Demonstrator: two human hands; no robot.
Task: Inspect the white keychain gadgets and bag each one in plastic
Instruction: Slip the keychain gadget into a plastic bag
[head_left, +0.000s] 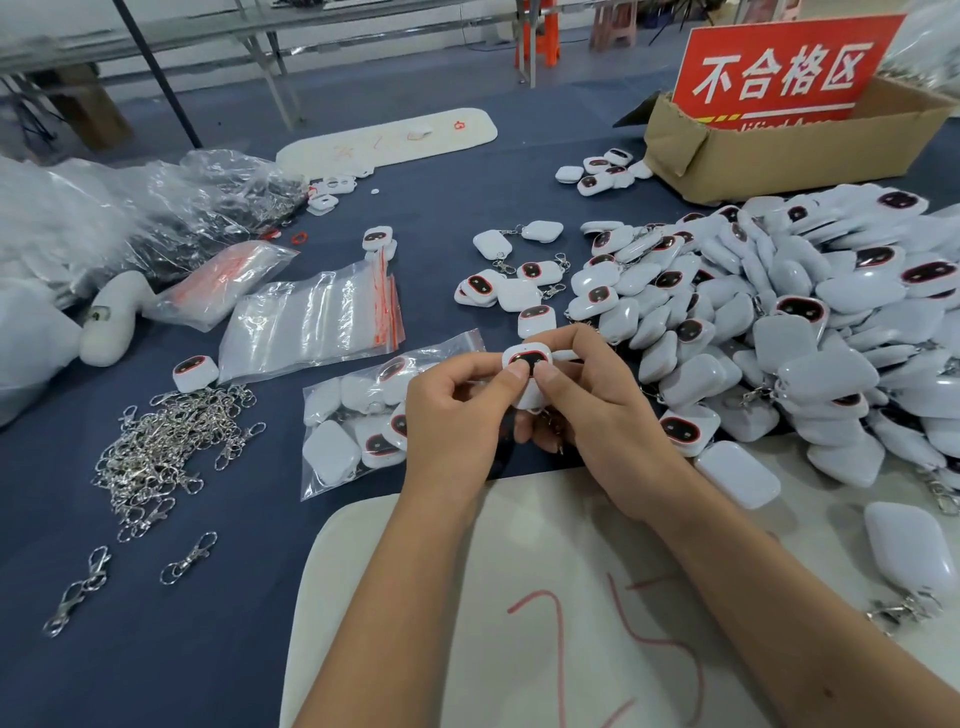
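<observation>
**Both thumbs on one gadget**

One gadget (529, 364) is up above the table's (218, 639) middle, dark face toward the camera. The left hand (457, 415) pinches its left side, thumb on the face; the right hand (592, 410) clamps the right side, its thumb pressed beside the other. Just left, partly under the left hand, lies a bag (353, 421) with several gadgets inside. Empty bags (311, 322) sit beyond it. To the right spreads a big heap (810, 332) of gadgets. Loose clasps (166, 447) lie at left. Beneath the forearms, a white board (467, 623) with red marks. Far right, a cardboard box (795, 150) with a red sign (779, 73).
</observation>
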